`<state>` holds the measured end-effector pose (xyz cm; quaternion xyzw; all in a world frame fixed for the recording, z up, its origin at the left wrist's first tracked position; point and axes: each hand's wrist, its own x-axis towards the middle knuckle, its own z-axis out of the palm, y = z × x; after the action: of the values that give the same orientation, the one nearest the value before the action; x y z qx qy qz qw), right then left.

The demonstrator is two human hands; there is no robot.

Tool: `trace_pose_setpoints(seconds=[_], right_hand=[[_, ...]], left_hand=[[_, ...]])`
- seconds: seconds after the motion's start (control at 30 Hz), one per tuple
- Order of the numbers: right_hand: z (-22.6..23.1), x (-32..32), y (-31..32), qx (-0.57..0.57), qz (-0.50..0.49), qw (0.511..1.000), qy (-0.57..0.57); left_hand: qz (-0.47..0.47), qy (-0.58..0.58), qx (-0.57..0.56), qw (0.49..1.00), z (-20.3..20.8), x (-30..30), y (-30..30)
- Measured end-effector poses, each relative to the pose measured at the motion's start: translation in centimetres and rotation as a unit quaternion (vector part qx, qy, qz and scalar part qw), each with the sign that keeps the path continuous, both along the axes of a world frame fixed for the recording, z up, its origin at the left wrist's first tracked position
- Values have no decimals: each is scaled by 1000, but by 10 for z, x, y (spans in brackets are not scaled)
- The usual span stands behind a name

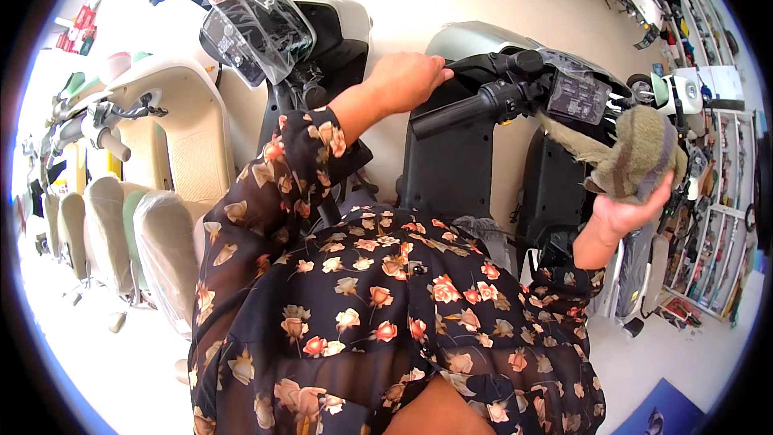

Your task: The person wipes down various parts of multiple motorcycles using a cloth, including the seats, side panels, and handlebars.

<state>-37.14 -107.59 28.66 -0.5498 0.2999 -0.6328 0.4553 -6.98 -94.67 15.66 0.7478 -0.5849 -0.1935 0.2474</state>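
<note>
Olive-brown and thick-napped, with a greyish stripe and a darker brown one, the cloth [640, 153] sits bunched in the right hand [622, 216], whose palm cups it from below with the fingers closed around its far side. It lies just beyond the right end of the scooter's dash display [578, 98], and a loose flap trails left from the bundle toward the display's lower edge; whether it touches the casing cannot be told. The left hand [403, 83] is curled nearly into a fist, its fingertips at the outer end of the slim black brake lever [475, 63]; how firmly they press, or whether they wrap the lever, is unclear. For good control, the flap is probably best gathered into the palm so that it cannot snag on the handlebar, while the soft pile stays flat against any surface it meets; around the display, light pressure seems wise, since crinkled clear film could lift or tear. Steadying the bar by its thick, cylindrical handlebar grip [455, 113] would likely be surer than by the lever, which can pivot. Below, the scooter's black inner panel [447, 165] is broad and smooth, its grey front shell [491, 35] rounded and softly glossy, whereas the floral sleeves [282, 153] are sheer and loose
</note>
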Motion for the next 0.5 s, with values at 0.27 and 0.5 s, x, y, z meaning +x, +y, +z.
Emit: trace_pose_setpoints(seconds=[0.27, 0.5], right_hand=[[-14, 5, 14, 88, -2, 996, -28], [-15, 13, 28, 89, 151, 984, -21]], left_hand=[[-39, 36, 29, 998, 0, 7, -28], [3, -6, 13, 1000, 14, -11, -35]])
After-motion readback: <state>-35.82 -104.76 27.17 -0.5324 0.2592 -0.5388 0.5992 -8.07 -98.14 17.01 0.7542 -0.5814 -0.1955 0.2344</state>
